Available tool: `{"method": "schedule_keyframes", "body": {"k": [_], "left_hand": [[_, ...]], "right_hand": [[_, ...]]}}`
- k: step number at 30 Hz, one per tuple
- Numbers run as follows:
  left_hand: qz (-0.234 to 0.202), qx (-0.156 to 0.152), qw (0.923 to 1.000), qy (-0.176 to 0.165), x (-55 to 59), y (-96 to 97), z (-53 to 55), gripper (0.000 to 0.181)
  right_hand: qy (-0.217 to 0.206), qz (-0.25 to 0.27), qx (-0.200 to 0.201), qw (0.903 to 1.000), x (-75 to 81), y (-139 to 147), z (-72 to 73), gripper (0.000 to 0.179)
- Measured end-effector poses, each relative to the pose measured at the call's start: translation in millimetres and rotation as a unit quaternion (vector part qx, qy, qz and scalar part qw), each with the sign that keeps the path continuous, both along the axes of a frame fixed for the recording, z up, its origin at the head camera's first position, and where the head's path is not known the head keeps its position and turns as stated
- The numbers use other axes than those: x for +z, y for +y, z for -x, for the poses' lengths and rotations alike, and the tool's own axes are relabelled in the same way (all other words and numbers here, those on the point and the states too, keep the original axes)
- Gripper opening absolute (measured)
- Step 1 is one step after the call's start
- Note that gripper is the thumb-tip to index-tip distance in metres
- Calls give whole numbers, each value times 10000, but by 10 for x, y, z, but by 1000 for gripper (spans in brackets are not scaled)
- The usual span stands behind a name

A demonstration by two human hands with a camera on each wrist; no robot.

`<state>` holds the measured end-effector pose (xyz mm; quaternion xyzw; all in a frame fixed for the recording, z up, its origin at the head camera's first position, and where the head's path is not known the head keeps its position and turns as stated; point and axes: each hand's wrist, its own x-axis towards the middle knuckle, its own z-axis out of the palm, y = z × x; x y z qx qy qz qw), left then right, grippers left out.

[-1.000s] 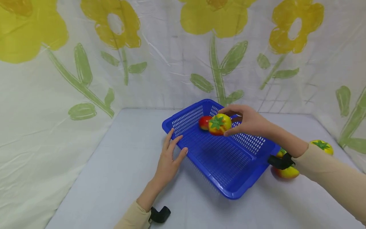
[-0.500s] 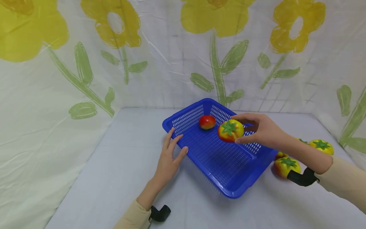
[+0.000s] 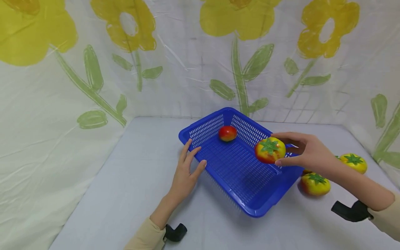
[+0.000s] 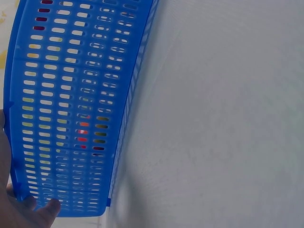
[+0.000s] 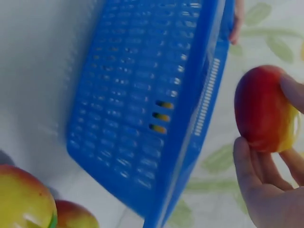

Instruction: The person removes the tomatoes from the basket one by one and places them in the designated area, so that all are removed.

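A blue perforated plastic basket stands at a slant on the white table, a red-and-yellow fruit in its far corner. My right hand holds a yellow-and-red, tomato-like fruit with a green star-shaped leaf top above the basket's right side. In the right wrist view, thumb and fingertips pinch this fruit, clear of the rim. My left hand lies along the basket's left side, fingers spread and fingertips at the rim. The left wrist view shows its fingers at the basket's edge, mostly cut off.
Several similar fruits lie right of the basket: one near its corner, another fruit farther back, and others partly hidden by the right arm. A white sheet with painted flowers hangs behind the table.
My right hand has carried the fruit rightward and toward me, from beside the far corner to the basket's right side. The red fruit in the basket shows fully now. The left hand stays put.
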<state>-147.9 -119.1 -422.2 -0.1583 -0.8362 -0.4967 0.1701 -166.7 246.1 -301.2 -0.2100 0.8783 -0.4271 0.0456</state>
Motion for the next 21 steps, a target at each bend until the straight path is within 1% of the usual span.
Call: {"method": "schedule_keyframes", "body": {"k": [4, 6, 8, 11, 13, 15, 21], "left_hand": [[25, 4, 10000, -19, -3, -6, -2, 49], [25, 10, 10000, -25, -2, -7, -4, 49], [16, 1, 10000, -33, 2, -8, -6, 48], [6, -8, 10000, -28, 8, -8, -7, 48], [16, -2, 10000, -63, 8, -9, -5, 49], [26, 2, 10000, -60, 6, -10, -3, 49], [106, 45, 9999, 38, -1, -1, 15, 50]], "right_hand": [[-59, -109, 167, 9998, -7, 134, -64, 67], [-19, -155, 224, 9996, -25, 193, -112, 67], [87, -141, 250, 9995, -57, 246, -168, 66], [193, 18, 150, 9997, -117, 321, -245, 66], [192, 216, 42, 9996, -153, 369, -294, 65], [180, 333, -181, 9991, -183, 418, -338, 66], [247, 316, -897, 9952, -277, 560, -426, 67]]}}
